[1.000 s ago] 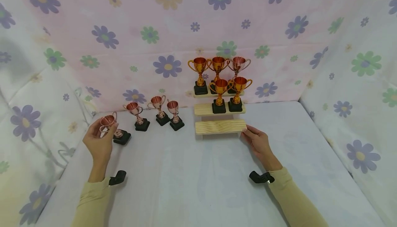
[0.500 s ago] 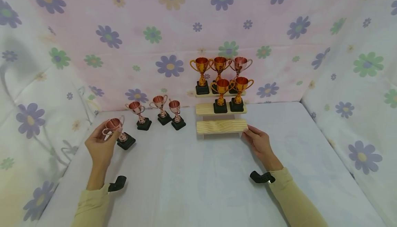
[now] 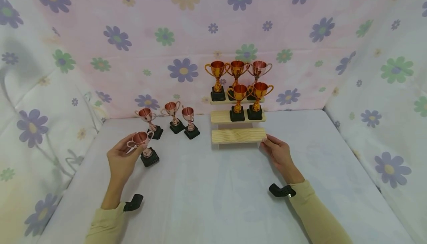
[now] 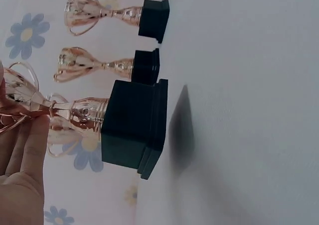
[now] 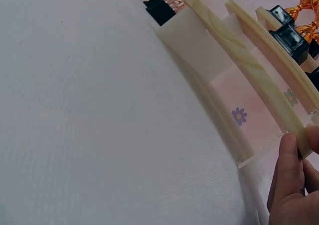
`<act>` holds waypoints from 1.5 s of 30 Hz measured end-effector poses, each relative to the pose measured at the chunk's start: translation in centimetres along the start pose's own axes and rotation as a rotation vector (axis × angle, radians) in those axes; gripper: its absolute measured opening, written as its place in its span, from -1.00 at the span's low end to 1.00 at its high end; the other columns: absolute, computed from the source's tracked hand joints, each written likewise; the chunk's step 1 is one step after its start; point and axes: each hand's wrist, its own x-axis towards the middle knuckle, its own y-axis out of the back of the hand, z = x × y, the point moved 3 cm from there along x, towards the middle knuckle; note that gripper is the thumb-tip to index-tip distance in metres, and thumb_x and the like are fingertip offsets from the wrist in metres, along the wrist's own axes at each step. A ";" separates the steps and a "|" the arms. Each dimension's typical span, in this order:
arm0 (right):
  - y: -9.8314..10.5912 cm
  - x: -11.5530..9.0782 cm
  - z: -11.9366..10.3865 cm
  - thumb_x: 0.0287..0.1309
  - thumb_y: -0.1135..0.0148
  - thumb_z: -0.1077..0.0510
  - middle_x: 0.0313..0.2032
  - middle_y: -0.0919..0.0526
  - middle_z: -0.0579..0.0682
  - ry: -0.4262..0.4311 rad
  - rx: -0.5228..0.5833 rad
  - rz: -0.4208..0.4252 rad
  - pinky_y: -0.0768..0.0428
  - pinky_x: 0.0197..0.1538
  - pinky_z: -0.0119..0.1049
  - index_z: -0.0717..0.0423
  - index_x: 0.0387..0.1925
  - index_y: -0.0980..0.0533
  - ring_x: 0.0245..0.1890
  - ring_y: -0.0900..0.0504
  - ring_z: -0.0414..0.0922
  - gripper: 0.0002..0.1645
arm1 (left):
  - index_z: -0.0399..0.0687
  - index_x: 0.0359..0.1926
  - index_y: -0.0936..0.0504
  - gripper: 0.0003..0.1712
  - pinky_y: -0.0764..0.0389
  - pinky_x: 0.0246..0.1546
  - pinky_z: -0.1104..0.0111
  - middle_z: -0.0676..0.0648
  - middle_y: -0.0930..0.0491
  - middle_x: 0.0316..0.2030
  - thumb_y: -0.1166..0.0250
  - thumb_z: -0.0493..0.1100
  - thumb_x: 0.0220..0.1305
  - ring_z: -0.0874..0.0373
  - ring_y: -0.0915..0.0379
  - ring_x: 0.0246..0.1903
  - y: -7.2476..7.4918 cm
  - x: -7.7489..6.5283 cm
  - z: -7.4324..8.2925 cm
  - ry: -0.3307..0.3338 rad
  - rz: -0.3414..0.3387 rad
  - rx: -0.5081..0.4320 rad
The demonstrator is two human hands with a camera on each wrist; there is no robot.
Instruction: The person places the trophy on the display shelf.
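My left hand (image 3: 123, 158) grips a rose-gold trophy cup (image 3: 140, 138) by its bowl. Its black base (image 4: 132, 123) hangs just over the white table in the left wrist view, a shadow beside it. With thumb and fingers, my right hand (image 3: 277, 155) pinches the right end of the lowest wooden step (image 3: 238, 136) of a three-step display stand. On the middle step (image 3: 220, 117) stand two gold trophies, one of them a gold trophy (image 3: 256, 99) at the right end. The top step bears two more gold trophies, such as the left gold trophy (image 3: 217, 77), and one rose-gold trophy (image 3: 258, 68).
Three rose-gold trophies stand left of the stand: a left trophy (image 3: 146, 116), a middle trophy (image 3: 171, 114) and a right trophy (image 3: 188, 119). The white table (image 3: 200, 195) meets a flowered cloth backdrop (image 3: 143, 51) behind and at both sides.
My left hand has moved right and toward me, carrying the rose-gold trophy away from the left end of the row. The right hand keeps its hold on the lowest step.
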 end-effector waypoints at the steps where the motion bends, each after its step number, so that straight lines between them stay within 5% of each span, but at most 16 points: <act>1: 0.0 0.0 0.0 0.41 -0.16 0.35 -0.22 -0.66 -0.23 -0.001 -0.003 0.000 -0.68 0.04 -0.49 0.46 0.42 -0.24 -0.20 -0.69 -0.35 -0.36 | -0.49 0.10 -0.62 -0.47 -0.71 -0.21 0.58 0.08 -0.71 -0.24 -0.41 -0.64 0.04 0.27 -0.55 -0.32 -0.2 -0.1 0.0 -0.003 -0.020 0.020; 5: 0.1 0.0 0.0 0.41 -0.17 0.34 -0.23 -0.67 -0.23 -0.003 -0.003 0.000 -0.68 0.03 -0.50 0.47 0.43 -0.22 -0.20 -0.70 -0.35 -0.34 | -0.45 0.14 -0.61 -0.47 -0.70 -0.18 0.58 0.12 -0.69 -0.20 -0.40 -0.61 0.09 0.27 -0.54 -0.27 -1.4 -0.4 -0.1 -0.016 -0.083 0.083; 14: 0.1 -0.1 -0.2 0.41 -0.19 0.32 -0.21 -0.67 -0.23 -0.009 -0.007 -0.012 -0.67 0.04 -0.51 0.45 0.44 -0.22 -0.18 -0.69 -0.36 -0.33 | -0.48 0.16 -0.57 -0.46 -0.71 -0.10 0.54 0.14 -0.67 -0.10 -0.41 -0.58 0.12 0.30 -0.56 -0.21 -5.2 -0.8 0.3 -0.058 -0.232 0.052; 25: 0.2 0.1 0.1 0.42 -0.17 0.31 -0.17 -0.65 -0.21 -0.015 -0.012 -0.014 -0.66 0.06 -0.52 0.45 0.44 -0.22 -0.17 -0.68 -0.37 -0.34 | -0.42 0.11 -0.62 -0.47 -0.74 -0.11 0.46 0.09 -0.69 -0.10 -0.47 -0.56 0.06 0.27 -0.61 -0.19 -9.9 -1.3 1.2 -0.091 -0.299 -0.019; 35: 0.2 0.0 -0.1 0.42 -0.18 0.30 -0.17 -0.66 -0.22 -0.010 -0.008 -0.034 -0.66 0.06 -0.52 0.45 0.44 -0.21 -0.15 -0.68 -0.37 -0.33 | -0.44 0.15 -0.58 -0.45 -0.74 -0.07 0.40 -0.02 -0.65 -0.03 -0.44 -0.58 0.08 0.25 -0.63 -0.16 -14.0 -0.1 3.1 -0.125 -0.365 -0.097; 45: 0.2 0.0 0.0 0.41 -0.18 0.32 -0.20 -0.67 -0.22 -0.015 -0.002 -0.015 -0.68 0.04 -0.51 0.45 0.43 -0.22 -0.16 -0.69 -0.36 -0.33 | -0.33 0.21 -0.58 -0.45 -0.71 -0.05 0.50 -0.29 -0.62 -0.05 -0.46 -0.43 0.18 0.23 -0.53 -0.21 -18.3 2.3 4.7 -0.149 -0.375 -0.039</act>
